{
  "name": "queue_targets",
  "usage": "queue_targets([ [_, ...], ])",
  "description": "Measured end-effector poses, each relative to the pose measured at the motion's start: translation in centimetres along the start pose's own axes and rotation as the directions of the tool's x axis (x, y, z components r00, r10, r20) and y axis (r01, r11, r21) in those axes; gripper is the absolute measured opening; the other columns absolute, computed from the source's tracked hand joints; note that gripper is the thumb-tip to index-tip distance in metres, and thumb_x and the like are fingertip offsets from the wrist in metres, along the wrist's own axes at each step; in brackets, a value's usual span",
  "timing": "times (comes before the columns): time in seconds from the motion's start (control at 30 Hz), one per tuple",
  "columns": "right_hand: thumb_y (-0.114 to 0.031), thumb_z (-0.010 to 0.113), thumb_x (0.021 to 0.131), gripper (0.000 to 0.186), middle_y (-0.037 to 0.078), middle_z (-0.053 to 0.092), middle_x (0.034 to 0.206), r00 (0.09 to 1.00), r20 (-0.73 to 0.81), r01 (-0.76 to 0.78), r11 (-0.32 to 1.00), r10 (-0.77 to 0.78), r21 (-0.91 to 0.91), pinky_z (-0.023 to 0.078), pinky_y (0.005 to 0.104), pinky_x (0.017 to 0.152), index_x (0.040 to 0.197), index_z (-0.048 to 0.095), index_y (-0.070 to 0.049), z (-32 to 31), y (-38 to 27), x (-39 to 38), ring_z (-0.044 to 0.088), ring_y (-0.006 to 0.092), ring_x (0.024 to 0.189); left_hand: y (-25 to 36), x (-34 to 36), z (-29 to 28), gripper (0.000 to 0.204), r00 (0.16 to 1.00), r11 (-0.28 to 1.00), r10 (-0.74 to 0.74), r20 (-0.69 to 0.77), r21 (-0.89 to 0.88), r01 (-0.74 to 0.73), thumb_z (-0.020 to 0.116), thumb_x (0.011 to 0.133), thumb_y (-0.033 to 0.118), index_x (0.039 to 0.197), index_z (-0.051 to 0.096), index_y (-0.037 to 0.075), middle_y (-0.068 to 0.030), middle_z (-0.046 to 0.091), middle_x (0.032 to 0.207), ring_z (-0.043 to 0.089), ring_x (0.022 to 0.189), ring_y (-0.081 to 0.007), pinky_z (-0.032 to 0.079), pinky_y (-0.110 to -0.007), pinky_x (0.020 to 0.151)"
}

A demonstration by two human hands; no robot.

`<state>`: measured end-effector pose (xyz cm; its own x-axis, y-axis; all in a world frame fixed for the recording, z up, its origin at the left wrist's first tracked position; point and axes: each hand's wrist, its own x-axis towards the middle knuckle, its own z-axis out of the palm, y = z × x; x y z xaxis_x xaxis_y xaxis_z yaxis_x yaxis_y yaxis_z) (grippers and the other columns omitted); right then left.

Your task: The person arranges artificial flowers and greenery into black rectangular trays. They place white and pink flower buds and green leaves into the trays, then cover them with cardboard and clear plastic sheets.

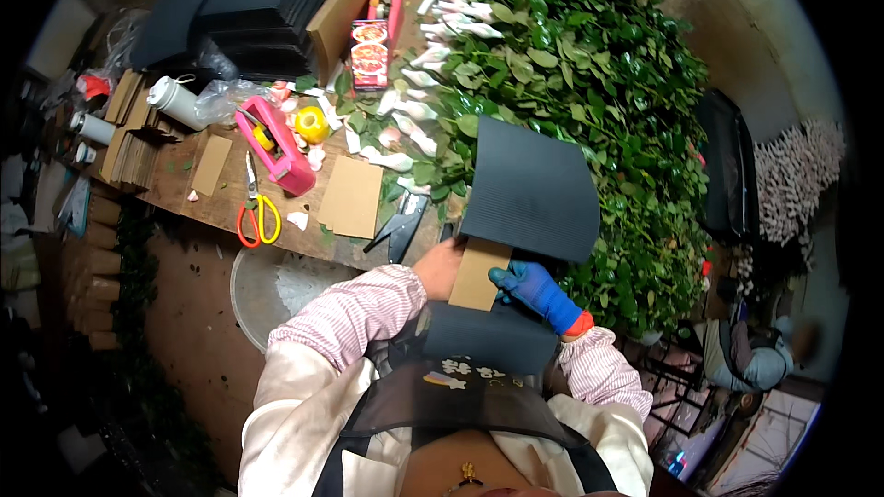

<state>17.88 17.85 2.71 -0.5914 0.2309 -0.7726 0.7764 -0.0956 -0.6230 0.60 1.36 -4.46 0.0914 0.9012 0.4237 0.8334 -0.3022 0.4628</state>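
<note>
the table [180,168] is the broadest thing here, its wooden top crowded from one side to the other. much of it lies under a deep heap of leafy stems [599,55], with pale wrapped heads [416,110] along the heap's left edge. at the far left stands a thick stack of dark sheets [249,32].

closer in, a ribbed dark sheet [532,186] tilts over the near edge of the heap, and a second dark panel [488,339] lies against the person's front; whether the two are joined i cannot tell. between them sits the tan card [474,278], the piece being worked, just over the near side of the table.

the right hand [532,290], in a blue glove, pinches the card's right edge between thumb and fingers. the left hand [438,265], bare, is at the card's left side; its fingertips are hidden, so i cannot tell how firmly it grips.

the likeliest trouble, i judge, is the card slipping askew or bending if the two sides are pressed unevenly. the ribbed sheet could also snag on leaves beneath it and crease. smaller still, the black tool [402,228] and scissors [255,195] lie near the table's edge, where a swinging left sleeve might knock them off.
</note>
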Motion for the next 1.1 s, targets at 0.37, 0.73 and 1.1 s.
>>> queue_targets([
  [0.37,-0.048,0.074,0.093,0.05,0.014,0.062,0.07,0.928,-0.175,0.203,0.842,-0.328,-0.499,0.053,0.0434,0.071,0.094,0.065,0.001,0.9,3.4,3.7,0.064,0.0302,0.065,-12.9,-0.8,-15.7,0.051,0.539,0.64,-0.692,-0.481,-0.063,0.765,0.073,0.089,0.016,0.134,0.055,0.001,-0.0244,0.063,0.127,0.062,0.117,-0.0408,0.051,-0.045,0.098],
  [0.73,-0.059,0.068,0.092,0.055,0.015,0.069,0.074,0.954,-0.112,0.176,0.825,-0.277,-0.537,0.052,0.0445,0.07,0.078,0.07,-0.006,1.1,1.9,3.4,0.067,0.0325,0.071,-41.0,-2.1,-15.7,0.06,0.136,0.335,-0.926,-0.353,-0.596,0.73,0.071,0.095,0.034,0.127,0.06,-0.015,-0.0228,0.074,0.114,0.072,0.105,-0.0274,0.056,-0.037,0.088],
  [1.1,-0.052,0.072,0.092,0.053,0.017,0.058,0.068,0.905,-0.179,0.272,0.848,-0.386,-0.456,0.048,0.0462,0.064,0.076,0.064,-0.002,1.5,1.3,2.0,0.055,0.0355,0.062,-6.3,-4.8,-10.4,0.014,0.399,0.715,-0.676,-0.619,-0.42,0.559,0.06,0.102,0.011,0.096,0.067,0.0,-0.0104,0.067,0.088,0.064,0.079,-0.0229,0.05,-0.034,0.073],
])
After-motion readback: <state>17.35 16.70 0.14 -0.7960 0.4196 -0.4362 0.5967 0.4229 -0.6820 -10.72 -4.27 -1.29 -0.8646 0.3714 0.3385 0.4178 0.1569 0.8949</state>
